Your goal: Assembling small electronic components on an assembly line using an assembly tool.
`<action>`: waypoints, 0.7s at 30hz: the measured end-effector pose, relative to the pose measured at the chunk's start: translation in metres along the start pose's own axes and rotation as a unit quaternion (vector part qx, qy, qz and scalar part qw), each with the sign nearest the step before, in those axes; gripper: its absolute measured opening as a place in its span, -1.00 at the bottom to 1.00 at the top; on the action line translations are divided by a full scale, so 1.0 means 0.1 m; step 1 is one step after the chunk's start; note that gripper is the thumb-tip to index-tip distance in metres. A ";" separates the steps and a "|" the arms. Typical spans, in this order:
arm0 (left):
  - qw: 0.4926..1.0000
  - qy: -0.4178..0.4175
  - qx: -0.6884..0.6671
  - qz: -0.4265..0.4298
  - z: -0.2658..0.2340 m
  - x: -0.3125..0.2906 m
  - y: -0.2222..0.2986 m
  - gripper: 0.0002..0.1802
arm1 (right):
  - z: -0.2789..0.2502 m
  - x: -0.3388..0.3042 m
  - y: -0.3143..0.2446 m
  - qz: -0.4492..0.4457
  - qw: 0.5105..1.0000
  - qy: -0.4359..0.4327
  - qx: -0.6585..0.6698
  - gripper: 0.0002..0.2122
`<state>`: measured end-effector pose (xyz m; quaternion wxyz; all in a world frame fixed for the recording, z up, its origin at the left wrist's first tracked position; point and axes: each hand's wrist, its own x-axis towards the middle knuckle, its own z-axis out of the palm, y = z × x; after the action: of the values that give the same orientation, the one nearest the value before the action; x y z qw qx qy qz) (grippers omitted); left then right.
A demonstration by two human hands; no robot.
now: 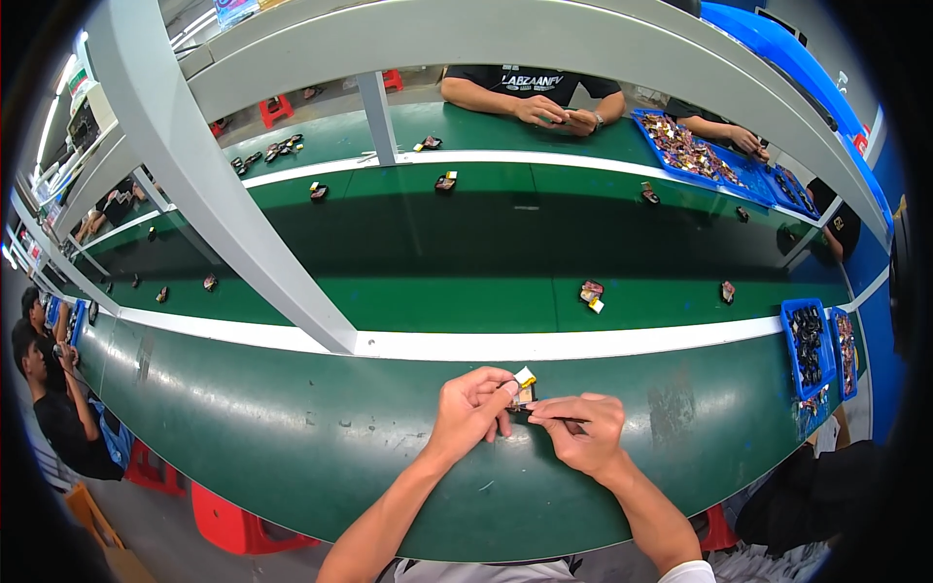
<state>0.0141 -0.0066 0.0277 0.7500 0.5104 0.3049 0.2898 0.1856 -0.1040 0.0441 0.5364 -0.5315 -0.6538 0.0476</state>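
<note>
Head view. Both hands meet over the near green worktop (292,428), just short of the white dividing strip (544,345) that borders the conveyor belt (466,262). The left hand (471,406) pinches a small electronic part (525,391) with a yellow tab at its top; the part sits at the fingertips, raised slightly off the worktop, apparently so both hands can reach it. The right hand (583,428) is closed around a thin dark tool (559,419), probably tweezers, its tip touching the part's lower edge. The grip looks tight and steadying, suited to fine work.

Beyond the white strip, a similar part (591,292) lies on the belt, with another (727,291) further right and more scattered toward the far side. To the right of the hands, blue trays (789,321) of dark components sit at the worktop's edge. A grey frame post (209,185) rises left of the strip, well apart from the hands.

Open worktop extends left and right of the hands; the near edge curves close beneath the forearms. Across the belt, another worker's hands (559,115) rest on the far bench.
</note>
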 end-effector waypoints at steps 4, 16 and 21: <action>0.997 0.046 0.064 0.011 0.03 0.02 0.04 -0.78 | 0.02 -0.02 0.00 -0.018 1.000 -0.011 0.002 -0.87; 0.980 -0.009 0.190 -0.055 0.02 0.04 0.43 -0.81 | 0.03 -0.04 0.00 -0.065 0.997 -0.023 -0.020 -0.82; 0.970 0.013 0.230 -0.072 0.08 0.05 0.44 -0.84 | 0.03 -0.07 0.03 -0.064 0.997 -0.022 -0.025 -0.82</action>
<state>0.0173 0.0059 0.0703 0.6273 0.6420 0.4092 0.1640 0.1839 -0.1059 0.0366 0.5101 -0.5007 -0.6993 0.0081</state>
